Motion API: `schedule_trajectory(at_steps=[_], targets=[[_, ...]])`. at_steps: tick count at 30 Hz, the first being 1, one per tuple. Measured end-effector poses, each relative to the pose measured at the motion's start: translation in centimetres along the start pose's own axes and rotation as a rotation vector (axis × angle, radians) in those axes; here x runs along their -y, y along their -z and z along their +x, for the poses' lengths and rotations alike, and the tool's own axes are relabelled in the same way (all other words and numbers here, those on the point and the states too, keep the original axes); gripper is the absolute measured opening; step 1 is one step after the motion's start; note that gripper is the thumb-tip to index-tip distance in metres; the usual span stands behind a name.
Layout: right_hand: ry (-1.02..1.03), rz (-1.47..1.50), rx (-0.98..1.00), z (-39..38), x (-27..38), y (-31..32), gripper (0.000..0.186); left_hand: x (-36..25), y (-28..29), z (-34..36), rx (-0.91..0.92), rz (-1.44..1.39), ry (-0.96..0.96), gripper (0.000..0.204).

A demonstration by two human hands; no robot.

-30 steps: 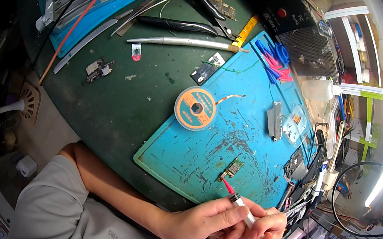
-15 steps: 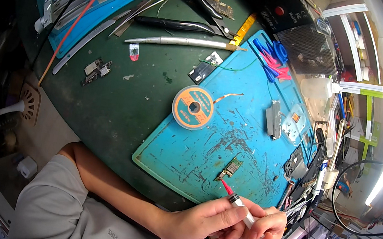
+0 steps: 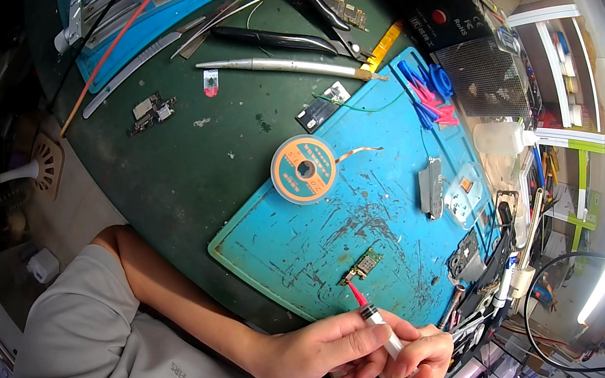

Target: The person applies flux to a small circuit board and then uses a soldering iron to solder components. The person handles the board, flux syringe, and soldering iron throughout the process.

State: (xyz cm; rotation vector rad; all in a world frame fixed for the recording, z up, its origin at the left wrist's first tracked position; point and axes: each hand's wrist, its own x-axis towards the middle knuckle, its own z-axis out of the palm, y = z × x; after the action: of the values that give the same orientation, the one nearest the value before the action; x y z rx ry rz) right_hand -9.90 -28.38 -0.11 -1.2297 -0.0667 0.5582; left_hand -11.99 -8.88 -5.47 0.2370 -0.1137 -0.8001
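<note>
Between my two hands I hold a white syringe (image 3: 375, 319) with a black ring and a tapered red tip. My left hand (image 3: 323, 348) has its thumb and fingers closed round the barrel. Curled around the rear end of the syringe is my right hand (image 3: 420, 362); its fingers hide the plunger. The red tip slants up and left to the lower end of a small green circuit board (image 3: 365, 263), touching it or just short of it. That board lies on a scratched blue mat (image 3: 295, 242). A round spool of copper braid (image 3: 305, 170) rests across the mat's left edge.
Tweezers (image 3: 131, 71), black-handled cutters (image 3: 276, 39) and a silver-handled brush (image 3: 288, 69) lie farther back. Another circuit board (image 3: 152, 114) sits on the dark green mat at left. Blue and pink clips (image 3: 437, 96), a clear bottle (image 3: 502, 138) and crowded tools line the right side.
</note>
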Motion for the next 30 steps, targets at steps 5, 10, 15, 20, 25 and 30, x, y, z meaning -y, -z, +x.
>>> schedule_trajectory(at_steps=[5, 10, 15, 20, 25, 30], targets=[[-0.014, 0.004, -0.012, -0.15, 0.06, -0.01, 0.048, 0.10, 0.04, 0.06, 0.010, -0.015, -0.007, 0.050], [0.002, -0.002, -0.018, 0.04, -0.01, -0.15, 0.048, 0.16, 0.12, 0.06, 0.010, -0.033, -0.002, 0.050], [0.036, -0.009, 0.000, 0.07, -0.27, 0.09, 0.049, 0.49, 0.35, 0.13, 0.024, -0.054, -0.006, 0.050], [0.025, -0.020, 0.010, 0.03, -0.27, 0.39, 0.049, 0.60, 0.37, 0.12, 0.024, -0.066, -0.001, 0.050], [0.022, -0.039, 0.018, 0.06, -0.16, 0.54, 0.049, 0.45, 0.29, 0.08, 0.028, -0.076, 0.005, 0.051], [0.025, -0.026, 0.041, 0.36, -0.14, 0.46, 0.048, 0.44, 0.32, 0.16, 0.020, -0.054, -0.004, 0.051]])
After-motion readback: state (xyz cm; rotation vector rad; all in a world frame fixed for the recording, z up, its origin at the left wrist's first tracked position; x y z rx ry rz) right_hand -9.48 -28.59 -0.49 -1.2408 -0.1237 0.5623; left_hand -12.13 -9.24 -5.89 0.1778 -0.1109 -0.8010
